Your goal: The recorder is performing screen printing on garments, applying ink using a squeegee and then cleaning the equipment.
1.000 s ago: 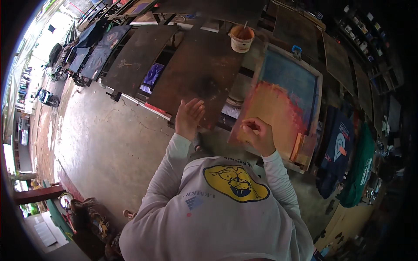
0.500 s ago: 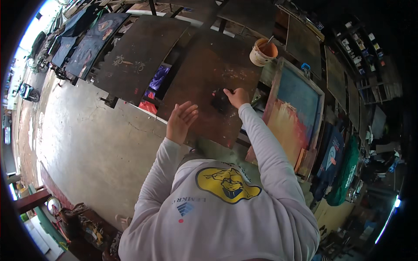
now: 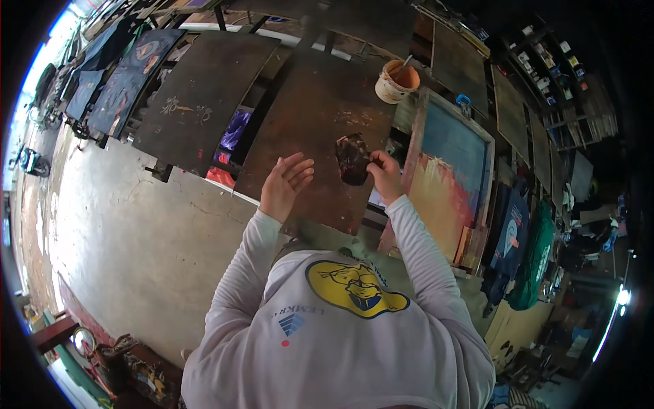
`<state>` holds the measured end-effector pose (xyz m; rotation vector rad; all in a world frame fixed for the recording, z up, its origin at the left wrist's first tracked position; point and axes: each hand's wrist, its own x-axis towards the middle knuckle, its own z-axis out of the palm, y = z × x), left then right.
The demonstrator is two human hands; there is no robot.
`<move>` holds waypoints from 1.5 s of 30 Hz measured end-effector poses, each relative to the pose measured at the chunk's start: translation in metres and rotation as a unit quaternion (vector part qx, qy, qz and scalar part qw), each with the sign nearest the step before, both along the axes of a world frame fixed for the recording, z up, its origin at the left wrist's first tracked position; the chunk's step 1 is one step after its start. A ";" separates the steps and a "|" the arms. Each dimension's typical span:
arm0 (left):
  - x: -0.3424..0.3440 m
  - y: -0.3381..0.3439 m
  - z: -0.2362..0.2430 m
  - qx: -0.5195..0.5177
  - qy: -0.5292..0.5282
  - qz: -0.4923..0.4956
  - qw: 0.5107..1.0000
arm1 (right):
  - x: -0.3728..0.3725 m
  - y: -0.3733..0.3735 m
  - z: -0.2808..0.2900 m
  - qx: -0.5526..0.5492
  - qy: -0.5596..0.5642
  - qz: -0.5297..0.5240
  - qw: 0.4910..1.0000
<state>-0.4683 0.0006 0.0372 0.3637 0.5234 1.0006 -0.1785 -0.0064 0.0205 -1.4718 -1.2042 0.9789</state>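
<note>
Between the thumb and fingers of my right hand (image 3: 385,176) is the edge of a dark brown, stained lump (image 3: 351,161); whether it is a small pot or a folded rag, I cannot tell. It is over a dark, paint-specked board (image 3: 300,136). My left hand (image 3: 286,185) hovers by the board's near left part, fingers stretched out and holding nothing. Right of my right hand lies a wooden-framed printing screen (image 3: 446,184), its mesh blue at the far end and smeared yellow and red nearer me.
A paint-crusted bucket (image 3: 390,91) with a stick in it stands at the board's far right corner. More dark boards (image 3: 204,95) line both sides. Purple cloth (image 3: 235,129) and red cloth (image 3: 220,174) show in the gap at left. Dark shirts and a green cloth (image 3: 535,259) hang at right.
My right hand has moved slightly right and nearer me, and the dark lump's stained side now faces up. My left hand stays open in nearly the same place. The view has shifted a little.
</note>
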 end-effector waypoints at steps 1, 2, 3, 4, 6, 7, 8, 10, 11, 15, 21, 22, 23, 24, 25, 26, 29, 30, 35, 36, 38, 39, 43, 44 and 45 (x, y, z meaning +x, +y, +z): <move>0.006 -0.003 0.005 0.003 0.001 -0.004 1.000 | 0.001 -0.010 0.010 -0.010 0.091 -0.006 0.996; 0.013 -0.005 0.013 0.016 -0.003 -0.006 1.000 | 0.004 -0.019 0.021 -0.018 0.182 -0.014 0.983; 0.020 -0.008 0.021 0.029 -0.006 -0.008 1.000 | 0.009 -0.027 0.027 -0.013 0.185 -0.018 0.983; 0.029 -0.013 0.030 0.033 -0.003 -0.012 0.999 | 0.015 -0.036 0.032 -0.009 0.186 -0.019 0.982; 0.044 -0.024 0.047 0.111 0.031 -0.029 0.993 | 0.024 -0.052 0.039 0.000 0.194 -0.022 0.981; 0.050 -0.030 0.053 0.115 0.036 -0.031 0.992 | 0.029 -0.059 0.041 0.005 0.198 -0.022 0.980; 0.058 -0.035 0.059 0.147 0.049 -0.051 0.987 | 0.034 -0.067 0.043 0.010 0.201 -0.023 0.979; 0.071 -0.049 0.069 0.183 0.067 -0.072 0.978 | 0.043 -0.083 0.042 0.011 0.234 -0.020 0.972; 0.078 -0.057 0.074 0.190 0.086 -0.078 0.975 | 0.048 -0.091 0.041 0.008 0.262 -0.014 0.965; 0.105 -0.092 0.087 0.194 0.125 -0.078 0.970 | 0.055 -0.122 0.039 0.023 0.281 -0.007 0.959; 0.139 -0.147 0.090 0.212 0.212 -0.044 0.953 | 0.060 -0.165 0.055 0.062 0.256 0.000 0.965; 0.143 -0.155 0.091 0.212 0.216 -0.038 0.952 | 0.059 -0.171 0.058 0.062 0.255 0.021 0.965; 0.147 -0.163 0.092 0.220 0.221 -0.039 0.949 | 0.060 -0.176 0.059 0.063 0.254 0.041 0.964; 0.151 -0.170 0.093 0.228 0.226 -0.040 0.946 | 0.061 -0.180 0.055 0.062 0.256 0.046 0.964; 0.155 -0.176 0.093 0.227 0.229 -0.036 0.946 | 0.063 -0.183 0.048 0.058 0.255 0.069 0.963; 0.157 -0.183 0.093 0.227 0.242 -0.031 0.943 | 0.062 -0.187 0.050 0.054 0.254 0.092 0.961; 0.163 -0.199 0.091 0.229 0.256 -0.019 0.939 | 0.064 -0.200 0.060 0.056 0.257 0.089 0.961; 0.166 -0.202 0.091 0.231 0.257 -0.014 0.938 | 0.064 -0.203 0.060 0.057 0.257 0.091 0.961; 0.172 -0.214 0.090 0.265 0.292 -0.026 0.919 | 0.056 -0.215 0.078 0.085 0.280 0.030 0.956; 0.172 -0.215 0.091 0.276 0.294 -0.034 0.914 | 0.059 -0.215 0.076 0.084 0.282 0.029 0.955; 0.176 -0.219 0.094 0.293 0.285 -0.033 0.912 | 0.066 -0.216 0.072 0.085 0.214 0.067 0.971; 0.177 -0.221 0.094 0.311 0.274 -0.030 0.909 | 0.067 -0.219 0.071 0.083 0.216 0.067 0.971; 0.176 -0.219 0.084 0.283 0.291 -0.042 0.913 | 0.065 -0.221 0.059 0.121 0.037 0.064 0.990; 0.173 -0.217 0.077 0.282 0.306 -0.034 0.909 | 0.061 -0.221 0.058 0.162 -0.030 0.055 0.985; 0.170 -0.213 0.069 0.282 0.320 -0.025 0.904 | 0.060 -0.220 0.059 0.162 -0.029 0.053 0.985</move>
